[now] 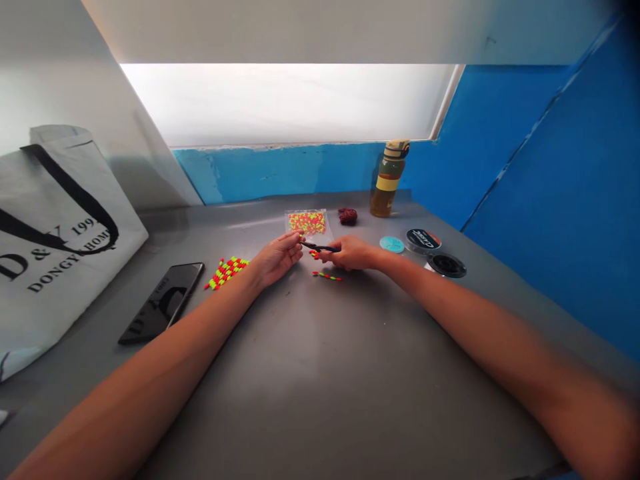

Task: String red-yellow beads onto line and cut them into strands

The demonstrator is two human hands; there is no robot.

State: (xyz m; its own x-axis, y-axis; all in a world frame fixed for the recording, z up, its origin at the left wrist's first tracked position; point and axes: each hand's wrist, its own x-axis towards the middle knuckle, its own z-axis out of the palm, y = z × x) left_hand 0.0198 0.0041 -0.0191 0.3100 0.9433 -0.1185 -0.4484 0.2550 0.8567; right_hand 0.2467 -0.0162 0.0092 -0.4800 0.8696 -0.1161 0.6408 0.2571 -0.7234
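My left hand (281, 259) is closed in a pinch on a small yellow-green and red bead (301, 236) at its fingertips. A scissor-like tool with dark blue handles (330, 249) is gripped in my right hand (353, 253), its narrow tip pointing left and reaching the left fingertips. Whether it is scissors or pliers is hard to tell. Under the tool lie a few loose red and yellow beads (313, 254). Nearer to me rests a short row of red and green beads (327, 276). Beyond the hands is a clear zip bag (307, 222) full of such beads.
Rows of beads (229, 272) lie left of my left wrist, beside a black phone (163, 302). A white tote bag (65, 233) stands far left. Dark red cord (347, 216), a bottle (389, 179), a turquoise disc (392, 245) and round spools (447, 265) sit right.
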